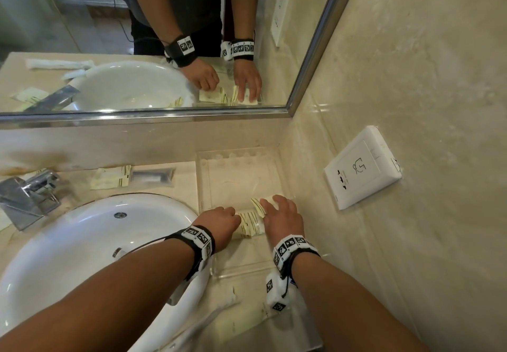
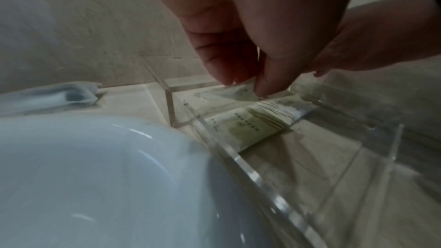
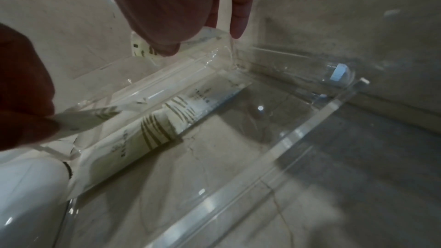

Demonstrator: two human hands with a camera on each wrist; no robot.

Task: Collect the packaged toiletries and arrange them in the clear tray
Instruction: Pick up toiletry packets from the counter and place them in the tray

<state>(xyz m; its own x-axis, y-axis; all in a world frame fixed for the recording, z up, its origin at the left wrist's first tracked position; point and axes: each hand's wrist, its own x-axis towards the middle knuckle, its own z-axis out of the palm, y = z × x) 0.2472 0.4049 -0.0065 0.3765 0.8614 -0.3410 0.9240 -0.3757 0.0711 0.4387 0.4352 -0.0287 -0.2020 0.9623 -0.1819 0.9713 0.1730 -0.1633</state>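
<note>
A clear tray (image 1: 204, 184) stands on the counter right of the sink, and both hands are inside it. My left hand (image 1: 233, 216) is curled, and its thumb and finger pinch the near end of a cream, olive-striped packet (image 2: 241, 88). My right hand (image 1: 270, 205) lies with straight fingers on the far, raised end of that same packet (image 1: 258, 204). Beneath it, two similar packets (image 3: 164, 125) lie flat on the tray floor. Another striped packet (image 1: 112, 177) and a clear-wrapped item (image 1: 152, 177) lie on the counter behind the sink.
The white sink (image 1: 96, 255) and chrome faucet (image 1: 27, 195) are to the left. A mirror (image 1: 137, 36) hangs behind, and a wall socket (image 1: 362, 167) sits on the right wall. Long wrapped items (image 1: 208, 321) lie on the front counter. A clear bottle (image 3: 336, 73) lies beside the tray.
</note>
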